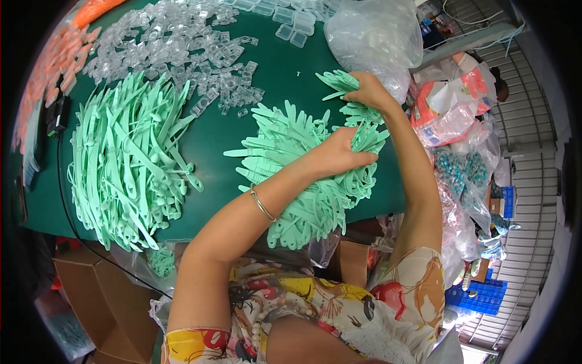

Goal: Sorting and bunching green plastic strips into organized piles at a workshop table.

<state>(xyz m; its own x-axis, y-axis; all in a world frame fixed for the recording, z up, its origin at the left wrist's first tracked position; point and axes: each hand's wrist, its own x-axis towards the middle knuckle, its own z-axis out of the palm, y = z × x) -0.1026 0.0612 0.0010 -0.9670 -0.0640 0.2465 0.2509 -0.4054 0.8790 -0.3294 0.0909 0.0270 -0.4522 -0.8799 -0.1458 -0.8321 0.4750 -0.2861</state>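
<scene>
My left hand (342, 153), with a bangle on its wrist, is closed around a bunch of slim mint-green plastic pieces (367, 138) at the right side of a heap. Farther off, my right hand (368, 91) grips a smaller bunch of the same kind (334, 82), their tips fanning out to the left. Beneath and beside both hands spreads the heap of mint-green plastic pieces (297, 194), reaching the table's near edge. Whether these are cutlery handles or something else I cannot tell.
On the green table (212, 145) lies another pile of long mint-green strips (130, 164) at left. Clear plastic clips (163, 45) and orange pieces (54, 64) lie behind it. A clear bag (376, 36) stands far right. Cardboard boxes (103, 297) and filled bags (454, 109) surround the table.
</scene>
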